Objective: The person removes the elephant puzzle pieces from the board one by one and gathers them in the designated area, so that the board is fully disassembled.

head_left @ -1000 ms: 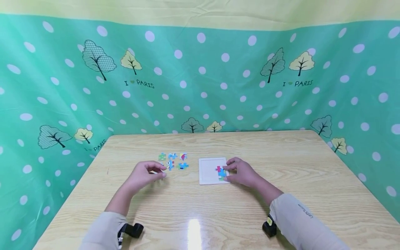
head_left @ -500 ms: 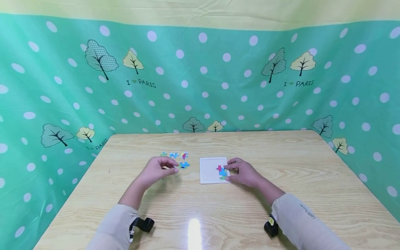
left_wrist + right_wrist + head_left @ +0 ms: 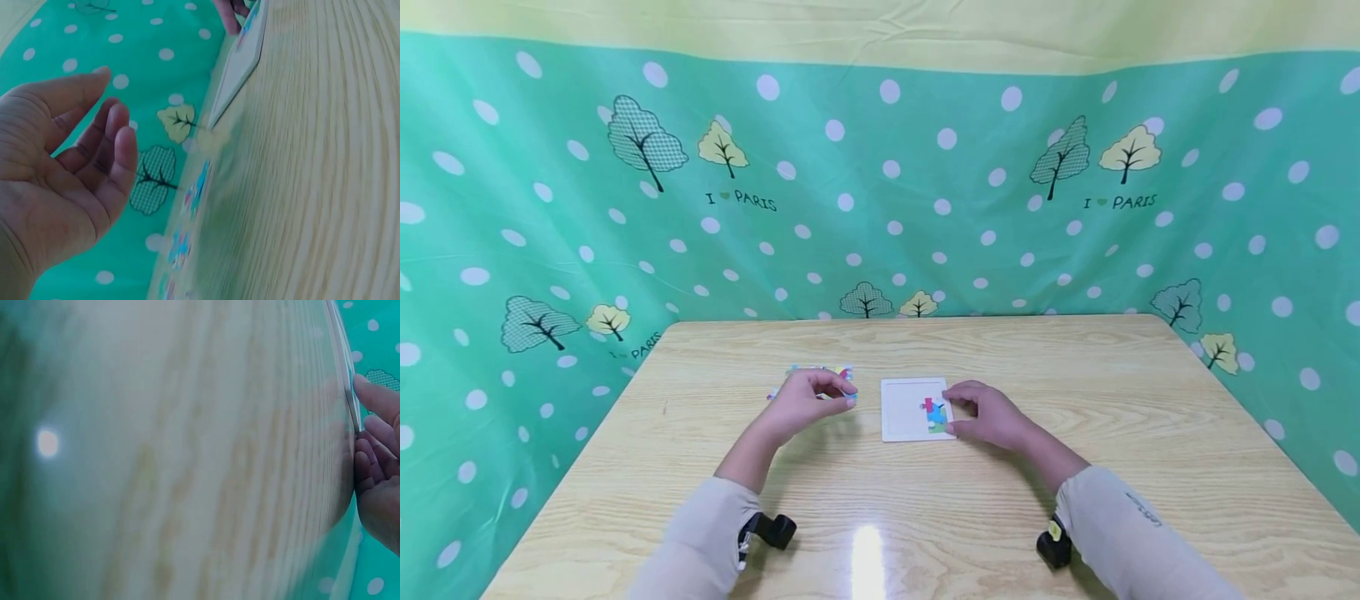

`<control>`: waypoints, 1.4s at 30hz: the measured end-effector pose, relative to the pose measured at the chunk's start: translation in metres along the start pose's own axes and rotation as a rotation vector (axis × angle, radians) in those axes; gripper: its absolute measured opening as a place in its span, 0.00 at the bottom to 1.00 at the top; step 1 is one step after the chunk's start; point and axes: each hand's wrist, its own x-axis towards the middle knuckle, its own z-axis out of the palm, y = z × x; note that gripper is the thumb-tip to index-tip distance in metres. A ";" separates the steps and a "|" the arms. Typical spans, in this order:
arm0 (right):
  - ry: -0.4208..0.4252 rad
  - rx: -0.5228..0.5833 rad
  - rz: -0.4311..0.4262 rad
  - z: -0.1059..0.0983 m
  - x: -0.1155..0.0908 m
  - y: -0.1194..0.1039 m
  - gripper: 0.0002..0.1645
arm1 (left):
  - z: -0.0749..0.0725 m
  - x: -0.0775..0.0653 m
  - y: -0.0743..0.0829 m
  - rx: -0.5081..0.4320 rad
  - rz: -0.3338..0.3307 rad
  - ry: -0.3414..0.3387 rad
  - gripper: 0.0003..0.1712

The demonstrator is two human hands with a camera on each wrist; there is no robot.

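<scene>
In the head view my left hand hovers over several loose jigsaw pieces, covering most of them. The left wrist view shows its fingers loosely bent, with a gap to the thumb and nothing between. A white square puzzle tray lies to the right of these pieces. Joined pieces in red, blue and green fill part of its right side. My right hand holds the tray by its right border, finger and thumb spread along that edge. In the right wrist view its fingertips meet the tray's thin edge.
Everything lies on a light wooden table. Behind it hangs a green dotted curtain with printed trees. A black wrist camera sits on the left sleeve and another wrist camera on the right one.
My left hand has moved right and slightly away from me across the loose pieces, toward the tray. The right hand stays at the tray's right border.
</scene>
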 end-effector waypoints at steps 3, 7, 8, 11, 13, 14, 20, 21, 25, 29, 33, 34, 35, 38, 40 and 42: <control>0.006 -0.014 -0.003 0.000 0.000 0.000 0.32 | 0.007 0.005 0.003 -0.007 -0.006 -0.009 0.13; 0.017 -0.035 -0.002 0.000 0.001 0.001 0.31 | 0.016 0.012 0.006 -0.017 -0.029 -0.025 0.12; 0.019 -0.047 -0.011 0.001 0.001 0.001 0.31 | 0.019 0.014 0.007 -0.021 -0.036 -0.030 0.12; 0.024 -0.060 -0.008 0.001 0.002 0.000 0.31 | 0.028 0.020 0.008 -0.031 -0.056 -0.048 0.12; 0.026 -0.069 -0.008 0.002 0.003 0.000 0.32 | 0.033 0.025 0.009 -0.037 -0.059 -0.062 0.13; 0.026 -0.071 -0.007 0.002 0.004 0.000 0.32 | 0.036 0.028 0.010 -0.037 -0.060 -0.070 0.13; 0.022 -0.057 0.014 0.003 0.006 0.000 0.35 | 0.051 0.041 0.018 -0.026 -0.058 -0.100 0.13; 0.018 -0.054 0.015 0.003 0.006 0.000 0.36 | 0.053 0.044 0.019 -0.023 -0.061 -0.104 0.13; 0.003 -0.046 0.011 0.002 0.006 0.000 0.37 | 0.061 0.052 0.023 -0.013 -0.078 -0.115 0.13; -0.005 -0.046 0.003 0.001 0.007 0.001 0.37 | 0.066 0.060 0.024 0.000 -0.101 -0.120 0.13; -0.013 -0.051 0.003 0.001 0.008 0.001 0.36 | 0.070 0.068 0.022 0.017 -0.128 -0.121 0.13; -0.015 -0.054 0.005 0.001 0.009 0.001 0.36 | 0.071 0.070 0.021 0.017 -0.137 -0.121 0.13; -0.016 -0.055 0.008 0.001 0.009 0.000 0.36 | 0.071 0.072 0.020 0.019 -0.148 -0.122 0.12; -0.019 -0.058 0.017 0.001 0.010 0.000 0.36 | 0.073 0.079 0.017 0.032 -0.175 -0.125 0.11; -0.021 -0.057 0.028 0.000 0.010 -0.001 0.37 | 0.074 0.082 0.016 0.037 -0.189 -0.135 0.11; -0.023 -0.058 0.040 0.000 0.010 -0.001 0.37 | 0.076 0.084 0.015 0.062 -0.195 -0.157 0.10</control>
